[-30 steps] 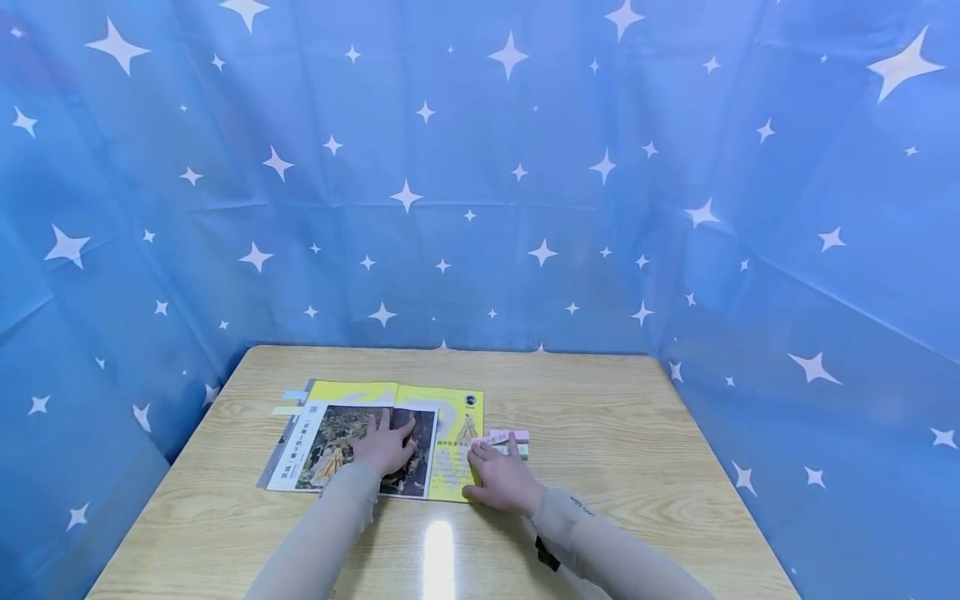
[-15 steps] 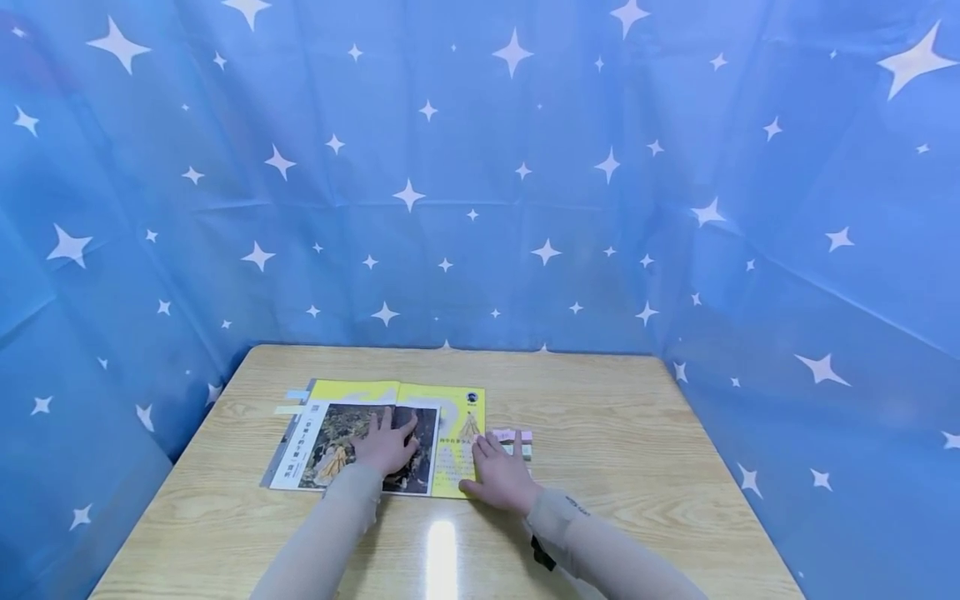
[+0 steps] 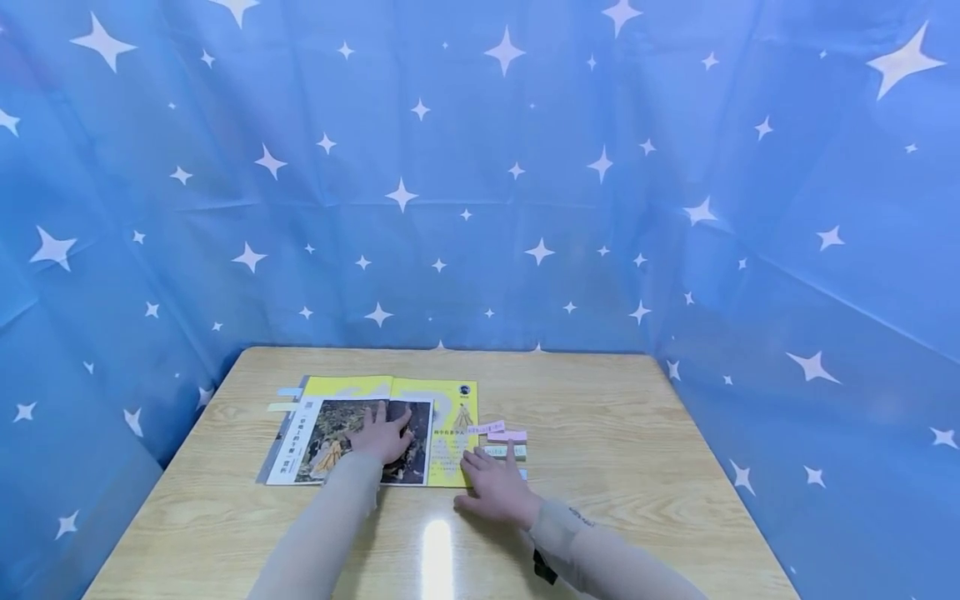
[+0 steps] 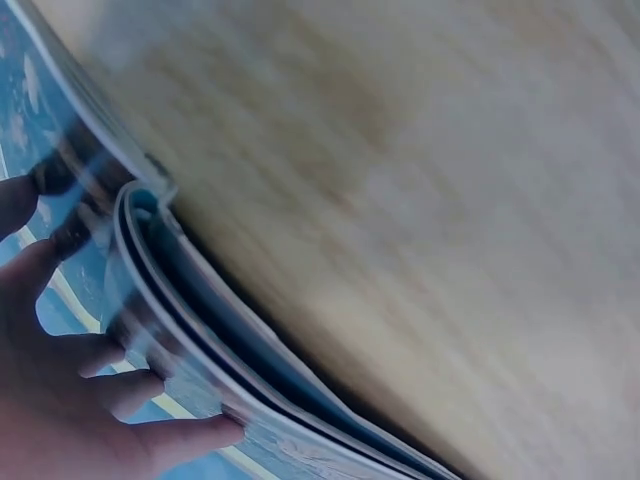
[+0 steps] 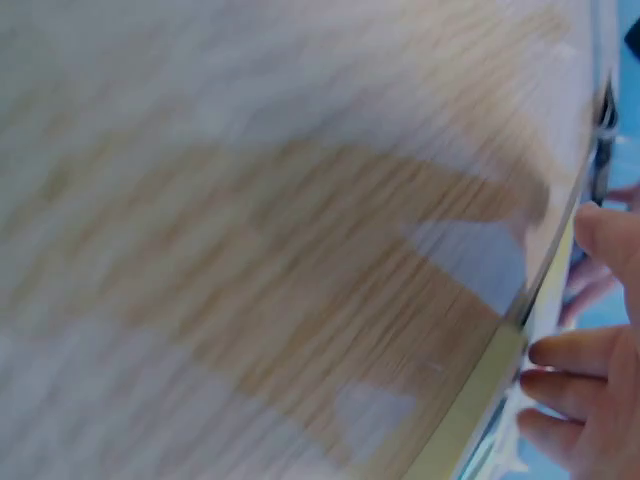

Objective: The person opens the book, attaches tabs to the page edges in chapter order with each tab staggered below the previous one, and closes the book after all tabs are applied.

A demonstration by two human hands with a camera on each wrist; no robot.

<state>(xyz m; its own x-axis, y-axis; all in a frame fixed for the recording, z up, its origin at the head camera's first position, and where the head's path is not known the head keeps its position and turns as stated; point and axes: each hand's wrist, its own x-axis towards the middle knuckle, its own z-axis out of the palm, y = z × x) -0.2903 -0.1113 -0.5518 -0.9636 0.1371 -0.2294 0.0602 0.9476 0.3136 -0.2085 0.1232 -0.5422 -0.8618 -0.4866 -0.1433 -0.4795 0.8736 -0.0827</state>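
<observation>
An open magazine (image 3: 448, 457) with yellow pages and a large dark photo lies flat on the table. Across the photo my left hand (image 3: 381, 437) rests with its fingers spread; in the left wrist view that hand (image 4: 80, 400) touches the page above the thick spread edge. My right hand (image 3: 498, 486) lies over the magazine's right edge, fingers extended. Beside its fingertips are a slanted lilac tab (image 3: 486, 428) with writing, a pink tab (image 3: 513, 436) and a pale green tab (image 3: 506, 452). A blue tab (image 3: 523, 473) is mostly hidden behind the hand.
Blue (image 3: 289, 392) and pale yellow (image 3: 282, 407) tabs stick out from the magazine's left side. The wooden table (image 3: 615, 442) extends around it, with a light reflection in front. A blue star-printed curtain (image 3: 465, 167) surrounds the far sides.
My right hand has slid slightly toward the near edge, uncovering the slanted lilac tab and the green tab. The left hand stays on the photo. The head view has shifted a little.
</observation>
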